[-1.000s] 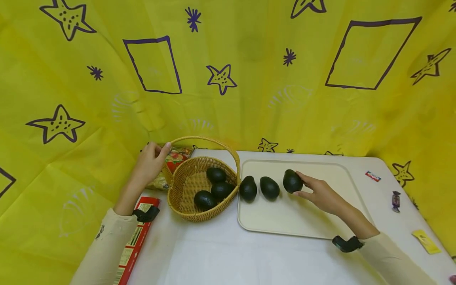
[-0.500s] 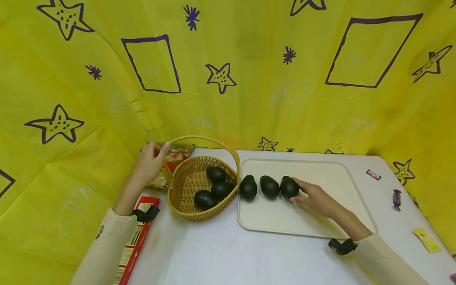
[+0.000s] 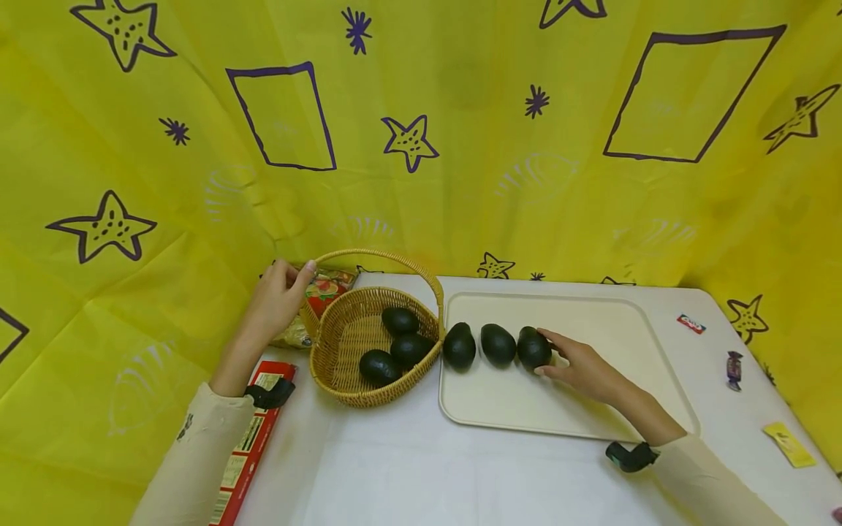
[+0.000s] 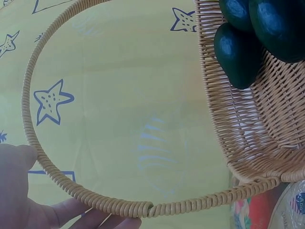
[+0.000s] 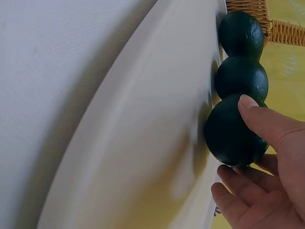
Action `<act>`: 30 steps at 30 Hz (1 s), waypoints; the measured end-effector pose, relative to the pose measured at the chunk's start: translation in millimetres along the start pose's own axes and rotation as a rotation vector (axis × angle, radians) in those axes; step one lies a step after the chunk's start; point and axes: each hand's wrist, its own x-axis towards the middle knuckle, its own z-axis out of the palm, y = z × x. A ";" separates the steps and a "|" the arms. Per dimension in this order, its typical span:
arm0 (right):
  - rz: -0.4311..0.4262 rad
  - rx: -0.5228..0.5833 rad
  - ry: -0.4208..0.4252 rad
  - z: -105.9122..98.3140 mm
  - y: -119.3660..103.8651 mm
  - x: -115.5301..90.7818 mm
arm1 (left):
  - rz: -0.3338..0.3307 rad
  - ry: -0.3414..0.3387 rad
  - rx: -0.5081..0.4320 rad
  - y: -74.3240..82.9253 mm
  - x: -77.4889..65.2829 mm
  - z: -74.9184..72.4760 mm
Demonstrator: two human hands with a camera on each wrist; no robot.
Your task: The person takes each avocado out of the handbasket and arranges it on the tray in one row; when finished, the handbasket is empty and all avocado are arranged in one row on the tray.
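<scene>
My left hand [image 3: 279, 296] grips the arched handle of a heart-shaped wicker basket [image 3: 338, 343]; in the left wrist view its thumb and fingers [image 4: 76, 210] lie along the handle. Inside the basket, toward its right side, rest three dark green avocados [image 3: 398, 321]. On the cream tray [image 3: 592, 409], three more avocados stand in a row beside the basket. My right hand [image 3: 585, 369] holds the rightmost avocado [image 3: 533, 348]. The right wrist view shows the thumb [image 5: 255, 112] over this avocado and fingers at its other side, some partly hidden.
Left of the basket lie a long red box [image 3: 253, 446] and colourful packets [image 3: 325, 292]. Beyond the tray's right side are a small wrapped bar [image 3: 691, 324], a purple wrapped candy [image 3: 734, 370] and a yellow packet [image 3: 789, 444]. A yellow patterned curtain [image 3: 460, 183] hangs behind the table.
The right hand has lowered the avocado onto the tray and moved slightly left, next to the other two. Over the last half second it barely moves. The left hand stays on the handle.
</scene>
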 end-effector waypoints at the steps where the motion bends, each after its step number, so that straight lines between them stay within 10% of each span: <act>1: 0.002 0.001 0.000 -0.2 0.0 -0.1 | -0.001 -0.002 0.000 -0.2 -0.1 0.0; 30: 0.017 -0.028 -0.028 -10.1 -34.3 14.8 | 0.001 -0.002 0.004 -3.3 0.9 0.4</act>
